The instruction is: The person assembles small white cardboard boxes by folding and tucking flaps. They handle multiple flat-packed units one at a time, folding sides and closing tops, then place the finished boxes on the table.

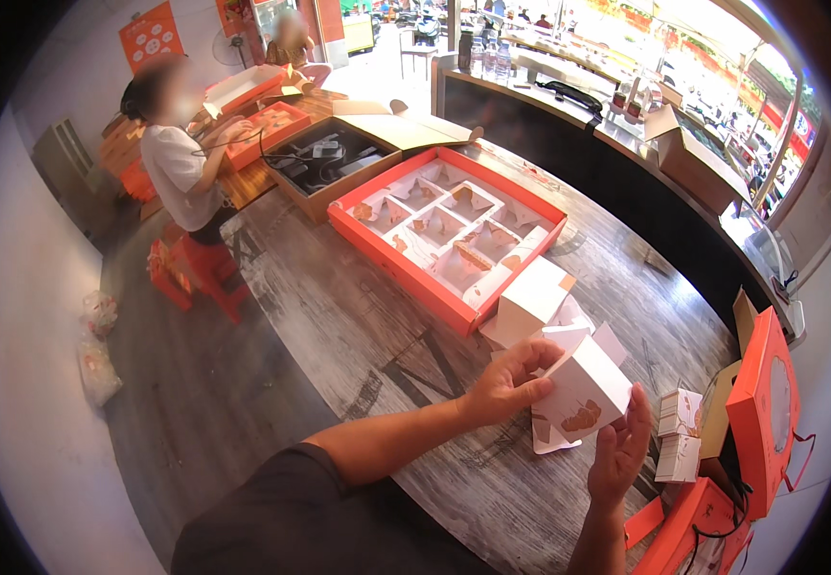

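Note:
Between my hands is a small white paper box (588, 388) with a brown print on its side, tilted above the table. My left hand (514, 383) grips its left side, thumb in front and fingers over the top edge. My right hand (621, 446) presses its fingers along the box's right side. Just beyond stands another white box (533, 299), with loose white flaps around and under the held one. Farther off lies a large red tray box (406, 273), its white divider forming several compartments with printed card pieces inside.
Small white boxes (679, 426) are stacked at right, near red boxes (765, 402) with a ribbon. A cardboard carton (315, 192) with black items adjoins the tray. At far left a person (181, 172) handles a red box. A dark counter (578, 144) runs behind the table.

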